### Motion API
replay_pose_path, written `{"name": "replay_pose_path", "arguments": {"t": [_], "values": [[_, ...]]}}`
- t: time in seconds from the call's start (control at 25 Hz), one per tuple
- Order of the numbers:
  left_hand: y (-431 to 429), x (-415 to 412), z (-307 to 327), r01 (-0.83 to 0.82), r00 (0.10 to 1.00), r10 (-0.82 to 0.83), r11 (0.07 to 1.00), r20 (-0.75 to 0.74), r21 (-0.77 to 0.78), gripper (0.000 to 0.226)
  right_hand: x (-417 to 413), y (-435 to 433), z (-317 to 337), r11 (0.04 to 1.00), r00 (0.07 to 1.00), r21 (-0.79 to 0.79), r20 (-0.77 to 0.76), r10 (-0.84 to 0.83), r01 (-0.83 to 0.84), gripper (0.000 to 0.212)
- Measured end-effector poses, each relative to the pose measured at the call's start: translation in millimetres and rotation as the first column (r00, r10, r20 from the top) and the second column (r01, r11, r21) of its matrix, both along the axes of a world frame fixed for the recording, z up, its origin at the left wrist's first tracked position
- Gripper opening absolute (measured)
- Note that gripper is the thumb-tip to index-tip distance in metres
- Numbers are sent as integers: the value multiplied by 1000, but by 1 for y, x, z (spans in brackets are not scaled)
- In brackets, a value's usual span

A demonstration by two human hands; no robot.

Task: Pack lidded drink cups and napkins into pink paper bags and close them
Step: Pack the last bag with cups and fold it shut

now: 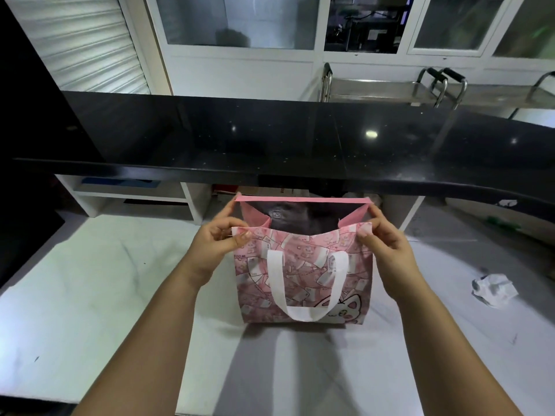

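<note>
Pink paper bag (pixel 303 274): outer face printed with scattered pale banknotes on pink; a white cartoon cat (pixel 345 307) with pink ears at its lower right corner; inner walls plain pink; handle (pixel 300 313) plain white; worktop (pixel 90 280) white with faint grey smudges; raised counter (pixel 240 136) glossy black, flecked with fine pale specks; crumpled paper (pixel 494 291) white with grey creases; shutter (pixel 90 40) white, ribbed in horizontal slats; cabinet frames (pixel 240 61) white; shelf object (pixel 117 183) blue; blurred object (pixel 504 223) at right green.

Place: staff side of a shop or café.
Front: long glossy black stone counter (pixel 270 136).
Behind it: shiny steel trolleys (pixel 375 87), white roller shutter (pixel 84 40).
</note>
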State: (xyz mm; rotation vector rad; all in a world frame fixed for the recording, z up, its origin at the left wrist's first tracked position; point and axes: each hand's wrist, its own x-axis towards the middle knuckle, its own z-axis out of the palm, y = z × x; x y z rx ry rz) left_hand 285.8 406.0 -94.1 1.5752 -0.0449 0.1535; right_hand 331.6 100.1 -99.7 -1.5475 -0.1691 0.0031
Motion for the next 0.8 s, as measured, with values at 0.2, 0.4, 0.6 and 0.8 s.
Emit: {"name": "replay_pose_path", "arguments": {"t": [0.2,0.4,0.6,0.8], "values": [[-7,17,-7,-220,976,220,976,7,-8,13,2,15,-5,975,977,79,37,-210,207,12],[-8,24,-14,-296,955,297,955,22,-26,12,7,6,-5,965,959,1,116,-259,260,13],[-10,29,-11,-346,938,342,930,-50,-126,31,11,7,-5,958,947,83,148,-286,276,18],[3,30,-1,-153,988,151,987,40,51,34,20,-2,-1,973,949,-148,287,-129,177,42]]}}
